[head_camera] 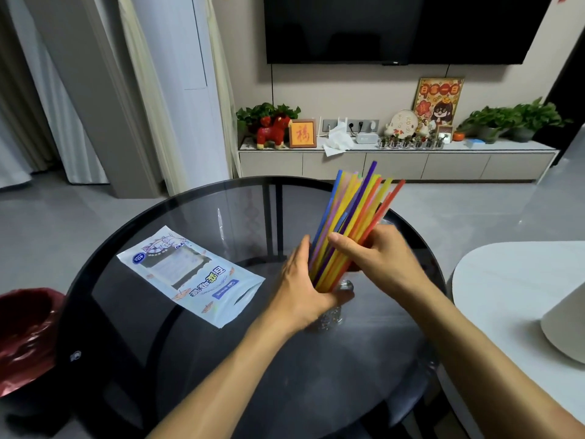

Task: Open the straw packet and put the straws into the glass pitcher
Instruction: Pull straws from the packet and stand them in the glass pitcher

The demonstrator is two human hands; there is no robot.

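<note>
You are in a home living room: beyond your hands hangs a wall-mounted black television (399, 26) over a low beige media cabinet (395, 166) holding green potted plants (519, 118) and a framed picture (302, 133).

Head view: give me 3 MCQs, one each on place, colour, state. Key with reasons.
1. Where does the straw packet lie?
A. on the glass table, left of the hands
B. in the red bin
C. on the TV cabinet

2. What colour is the bin liner at the left edge?
A. blue
B. red
C. white

3. Where are the straws?
A. sealed inside the packet
B. scattered on the floor
C. standing in the glass pitcher, between both hands

Key: 1 A, the packet lies flat on the table. 2 B, the liner is dark red. 3 C, the left hand and right hand hold the bundle at the pitcher's mouth.
</note>
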